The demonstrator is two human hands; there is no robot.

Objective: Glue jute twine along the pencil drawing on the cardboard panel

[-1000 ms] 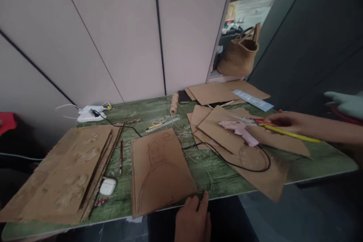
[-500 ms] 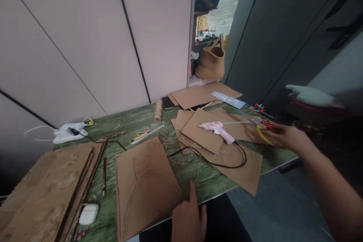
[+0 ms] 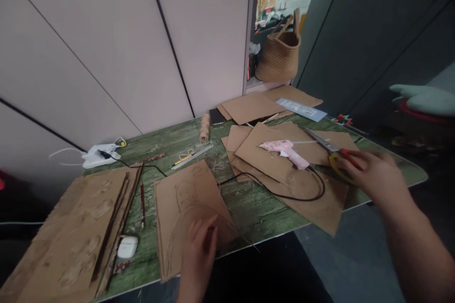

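Observation:
My right hand (image 3: 380,175) is closed on scissors (image 3: 332,147) with red and yellow handles. Their blades point away to the left, over the cardboard pieces. Above a cardboard sheet (image 3: 194,182) with pencil lines is my left hand (image 3: 199,248), slightly blurred, its fingers loosely bent and thumb apart. I make out nothing held in it. A curved line of twine (image 3: 174,227) runs over this sheet beside the left hand, and a loose end trails past the sheet's right edge. A pink glue gun (image 3: 286,149) rests on stacked cardboard, left of the scissors.
Thick cardboard (image 3: 67,236) covers the table's left side, beside a red pencil (image 3: 142,206) and a white case (image 3: 127,247). Behind are a twine spool (image 3: 204,128), a phone (image 3: 216,116) and a power strip (image 3: 101,155). The glue gun's black cord (image 3: 284,195) loops across the table.
My left hand has moved left, from the table's front edge onto the drawn cardboard sheet. The scissors remain in my right hand, now more fully in view. The camera view has shifted.

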